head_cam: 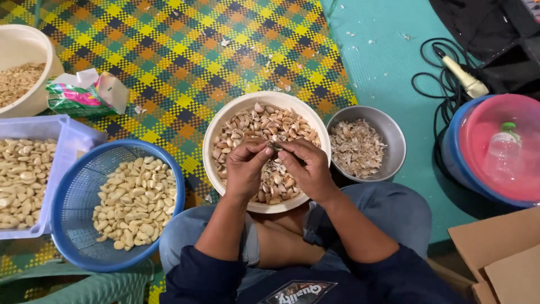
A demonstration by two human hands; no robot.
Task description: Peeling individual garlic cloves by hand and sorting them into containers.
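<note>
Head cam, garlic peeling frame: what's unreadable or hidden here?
- Clove pinched between left hand and right hand: fingertips cover it; tool or not, too small to tell.
- Cream bowl of unpeeled cloves: the hands hide its middle.
- Clear tray of peeled cloves: cut off by the left edge.
- Pink basin: cut off by the right edge.
- Cream tub top left: cut off; contents too small to identify.

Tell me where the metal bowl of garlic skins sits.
In the head view, the metal bowl sits on the person's right, touching the cream bowl of unpeeled garlic, with the pink tub farther right.
</note>
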